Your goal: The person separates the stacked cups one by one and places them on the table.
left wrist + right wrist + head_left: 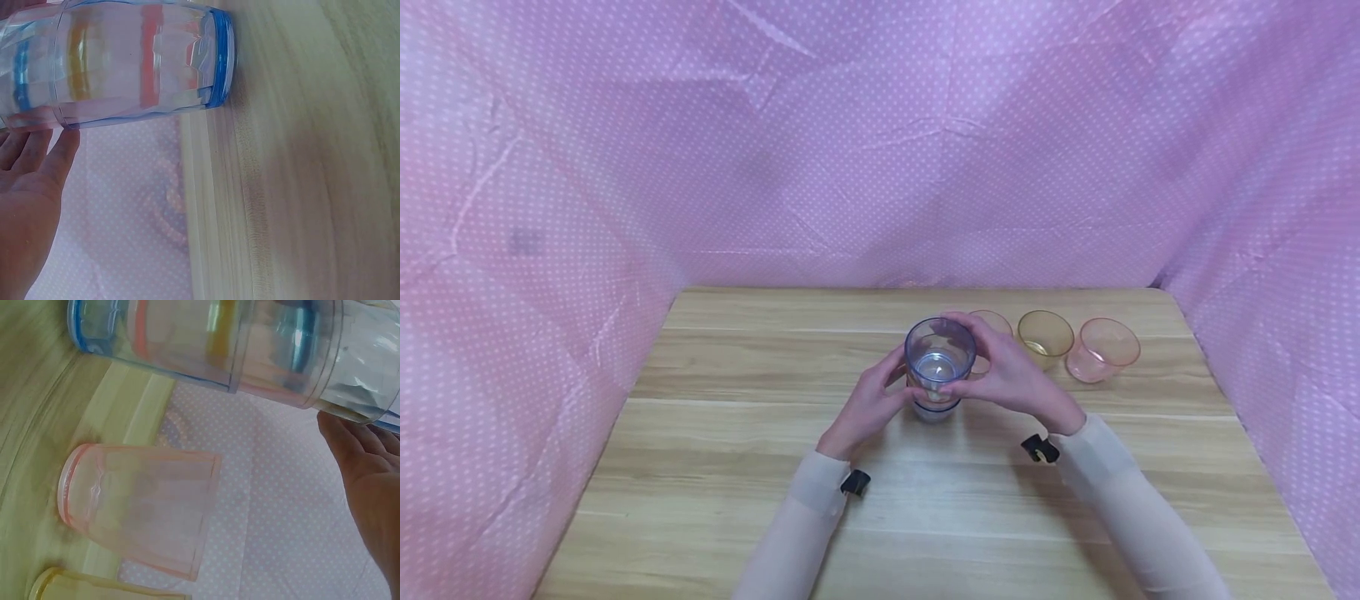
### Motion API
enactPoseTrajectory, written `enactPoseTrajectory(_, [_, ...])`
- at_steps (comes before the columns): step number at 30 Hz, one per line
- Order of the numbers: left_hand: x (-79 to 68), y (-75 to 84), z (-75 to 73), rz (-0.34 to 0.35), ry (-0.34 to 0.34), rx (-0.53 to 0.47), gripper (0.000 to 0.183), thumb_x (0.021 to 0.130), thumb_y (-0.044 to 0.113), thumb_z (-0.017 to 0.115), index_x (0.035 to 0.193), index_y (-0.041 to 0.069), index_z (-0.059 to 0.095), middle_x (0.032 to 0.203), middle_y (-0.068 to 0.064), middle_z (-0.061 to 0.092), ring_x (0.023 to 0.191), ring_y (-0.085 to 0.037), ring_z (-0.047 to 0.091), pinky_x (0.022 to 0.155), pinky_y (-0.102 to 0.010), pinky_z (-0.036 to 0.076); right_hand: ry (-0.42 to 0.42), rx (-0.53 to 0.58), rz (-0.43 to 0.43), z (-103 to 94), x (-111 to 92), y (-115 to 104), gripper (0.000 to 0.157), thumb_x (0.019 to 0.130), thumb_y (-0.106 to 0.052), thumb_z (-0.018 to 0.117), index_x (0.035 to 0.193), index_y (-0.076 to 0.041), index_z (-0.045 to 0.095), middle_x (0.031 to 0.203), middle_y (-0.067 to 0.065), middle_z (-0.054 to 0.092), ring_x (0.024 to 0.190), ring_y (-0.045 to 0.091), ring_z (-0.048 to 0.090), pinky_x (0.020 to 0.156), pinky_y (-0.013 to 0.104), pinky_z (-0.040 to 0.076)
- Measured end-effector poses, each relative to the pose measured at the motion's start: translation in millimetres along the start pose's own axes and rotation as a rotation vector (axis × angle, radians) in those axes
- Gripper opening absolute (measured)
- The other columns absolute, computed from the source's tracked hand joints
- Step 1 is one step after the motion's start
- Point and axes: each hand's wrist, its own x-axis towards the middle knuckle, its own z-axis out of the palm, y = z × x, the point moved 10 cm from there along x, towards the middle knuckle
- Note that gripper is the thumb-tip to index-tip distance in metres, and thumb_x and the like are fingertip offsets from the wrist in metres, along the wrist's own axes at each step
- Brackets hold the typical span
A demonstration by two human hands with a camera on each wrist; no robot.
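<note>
A stack of nested clear plastic cups stands upright on the table, the top one a blue-rimmed cup (940, 327). At its base is another blue cup (219, 59), with red and yellow bands of inner cups (150, 56) showing through its wall. My left hand (871, 407) wraps the stack from the left, thumb in front, fingertips close to the lower cup's rim. From the right, my right hand (1011, 373) grips the upper cup, its thumb across the front and fingers behind. The far fingers of both hands are partly hidden by the cups.
Right of the stack stand a pink cup (144, 506) partly behind my right hand, a yellow cup (1045, 333) and another pink cup (1103, 350), all upright. Pink dotted cloth (820, 167) hangs behind and beside the wooden table (715, 467).
</note>
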Motion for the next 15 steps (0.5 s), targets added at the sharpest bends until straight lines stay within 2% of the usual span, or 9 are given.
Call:
enactPoseTrajectory(7, [-1.3,-1.7,1.3,-0.015,0.001,0.004,0.073,0.097,0.008,0.072,0.160,0.003,0.035,0.161,-0.016,0.042,0.144,-0.034,0.046,0.119,-0.039,0.040,0.019,0.037,0.016,-0.3,-1.1,4.5,0.088,0.077,-0.005,0.092,0.151,-0.005,0.044,0.146,0.009,0.061,0.134,0.028,0.057,0.115,0.027,0.042])
enactPoseTrajectory(13, [-1.4,-1.5,1.5,-0.021,0.007,0.012,0.074,0.097,0.008,0.072,0.161,0.006,0.035,0.160,-0.014,0.045,0.142,-0.032,0.048,0.120,-0.041,0.039,0.053,-0.019,0.022,-2.1,-1.6,2.9,0.091,0.076,-0.008,0.093,0.152,-0.006,0.043,0.145,0.008,0.061,0.133,0.029,0.058,0.115,0.037,0.043])
enactPoseTrajectory(15, [-1.7,-1.9,1.7,-0.023,0.006,0.014,0.073,0.098,0.008,0.072,0.161,0.007,0.035,0.160,-0.013,0.045,0.142,-0.031,0.048,0.120,-0.042,0.039,0.062,-0.005,0.014,-2.4,-1.6,1.5,0.091,0.075,-0.006,0.093,0.152,-0.007,0.044,0.145,0.009,0.061,0.133,0.028,0.058,0.115,0.035,0.043])
